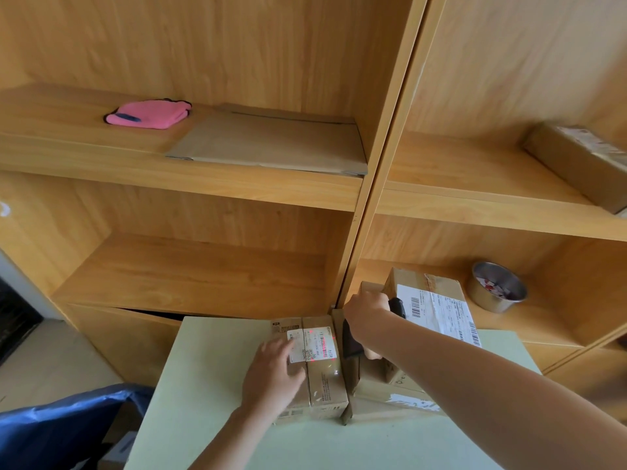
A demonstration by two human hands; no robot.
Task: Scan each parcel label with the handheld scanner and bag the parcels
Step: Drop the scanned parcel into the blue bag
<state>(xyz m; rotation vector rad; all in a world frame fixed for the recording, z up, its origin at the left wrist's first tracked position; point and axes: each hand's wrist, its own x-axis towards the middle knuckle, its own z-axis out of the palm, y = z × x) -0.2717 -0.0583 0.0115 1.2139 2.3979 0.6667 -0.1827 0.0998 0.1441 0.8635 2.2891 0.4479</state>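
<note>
Head view, bottom centre: left hand (271, 371) lies flat on the parcel (319, 364), right hand (368, 312) grips the scanner (353, 340). Red beam's on the label (314, 344), so I'd just hold both steady and keep fingers off the barcode.

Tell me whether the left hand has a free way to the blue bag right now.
Probably yes. The left hand only rests flat on the small parcel, holding nothing, and the blue bag sits open to its left beside the table, nothing between.
</note>
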